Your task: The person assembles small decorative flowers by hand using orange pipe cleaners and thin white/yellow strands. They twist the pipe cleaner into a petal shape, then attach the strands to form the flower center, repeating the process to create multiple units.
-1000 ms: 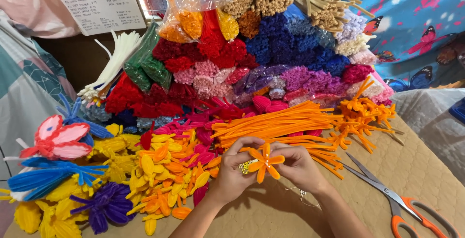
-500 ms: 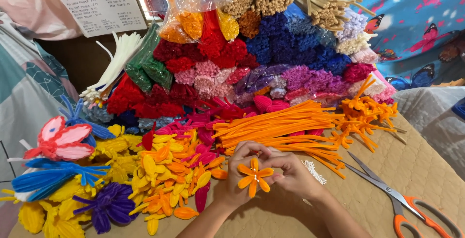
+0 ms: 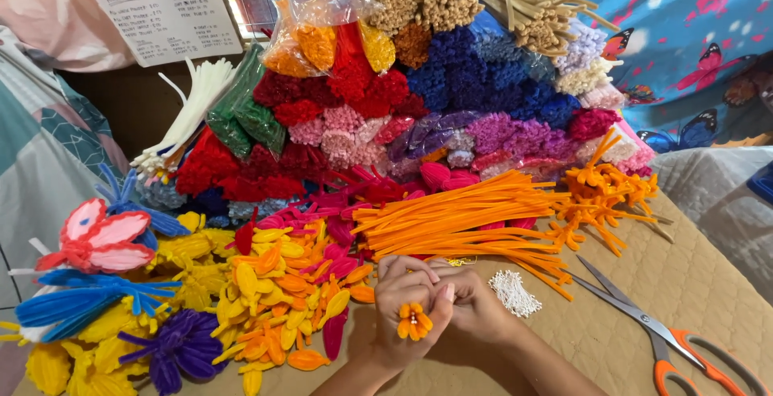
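Both my hands meet low in the middle of the head view, closed around one small orange pipe-cleaner flower. My left hand wraps the flower from the left, with the petals bunched tight and a yellow centre showing. My right hand presses against it from the right, its fingers folded over the top. A loose pile of straight orange pipe cleaners lies just beyond my hands. A small white tuft of stamens sits right of my right hand.
Orange-handled scissors lie open at the right on the tan quilted mat. Yellow, orange and pink petals cover the left. A pink and red butterfly shape, blue shapes and a purple flower lie far left. Bundled pipe cleaners in several colours stack behind.
The flower's petals were spread wide a second ago; now they are squeezed together into a small bunch. My hands have closed more tightly and shifted slightly down.
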